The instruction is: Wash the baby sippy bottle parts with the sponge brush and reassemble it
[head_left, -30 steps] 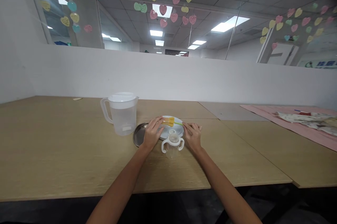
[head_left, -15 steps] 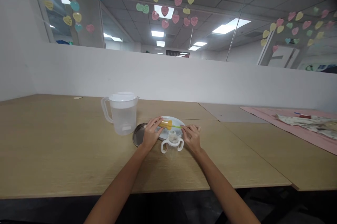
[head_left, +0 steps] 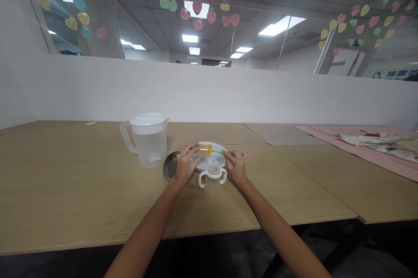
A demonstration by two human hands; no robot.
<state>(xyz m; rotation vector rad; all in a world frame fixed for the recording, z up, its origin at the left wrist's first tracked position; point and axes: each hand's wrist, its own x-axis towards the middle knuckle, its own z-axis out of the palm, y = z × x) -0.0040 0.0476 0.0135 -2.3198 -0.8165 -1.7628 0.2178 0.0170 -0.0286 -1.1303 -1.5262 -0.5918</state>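
Note:
A small brush with a yellow sponge head [head_left: 207, 149] and a thin green handle is held over a white plate [head_left: 218, 159]. My left hand [head_left: 184, 164] pinches the sponge end. My right hand [head_left: 235, 166] pinches the green handle's other end. Just in front of the plate stands a clear baby bottle with two white handles [head_left: 212, 176], between my hands and untouched. A clear plastic jug with a white lid [head_left: 147, 139] stands to the left, holding some water. A round metal dish [head_left: 170, 167] lies between the jug and the plate, partly under my left hand.
The wooden table [head_left: 81, 191] runs to a white partition wall behind. At the far right lies a pink cloth [head_left: 375, 151] with patterned fabric on it. A grey mat [head_left: 284, 134] lies right of the plate. A small pale strip [head_left: 91, 123] rests at the back left.
Both hands have stayed on the brush over the plate, shifting it slightly. The camera has drifted a little, so everything sits slightly left of where it was.

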